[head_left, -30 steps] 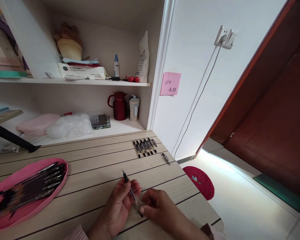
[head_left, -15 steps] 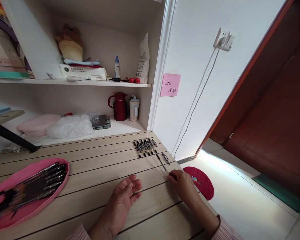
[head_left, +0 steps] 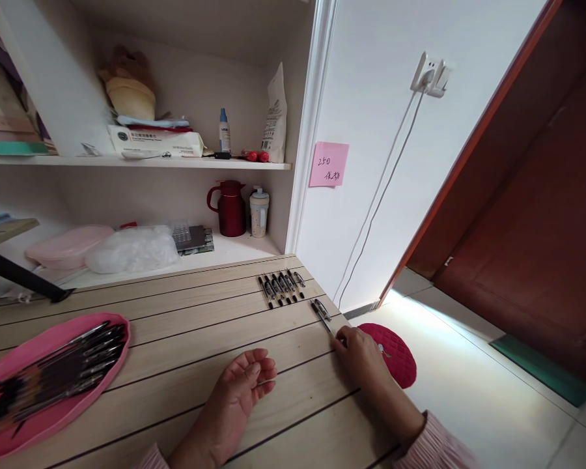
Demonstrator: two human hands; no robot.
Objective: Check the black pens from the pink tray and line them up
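Note:
My right hand [head_left: 359, 355] is pinched around the near end of a slim pen [head_left: 325, 323], whose dark tip points away from me on the table. Right beside that tip lies a short black-and-clear piece [head_left: 323, 309] with a clip, which looks like a pen cap. Farther back, several dark pens and clipped pieces [head_left: 279, 288] lie side by side in a slanted row. My left hand [head_left: 241, 387] rests palm up over the table, fingers loosely curled and apart, holding nothing. On the left, a pink tray [head_left: 39, 342] holds many black pen parts.
The slatted wooden table [head_left: 190, 345] ends at a right edge, with a red round cushion [head_left: 395, 361] beyond it. Behind stand a red jug [head_left: 232, 212], a cup [head_left: 258, 215] and a cloudy plastic bag [head_left: 131, 251]. A pink note [head_left: 329, 164] sticks to the wall.
My right hand has shifted slightly right, and the pen's tip now lies close alongside the clipped piece instead of pointing toward the row. My left hand stays nearly in place.

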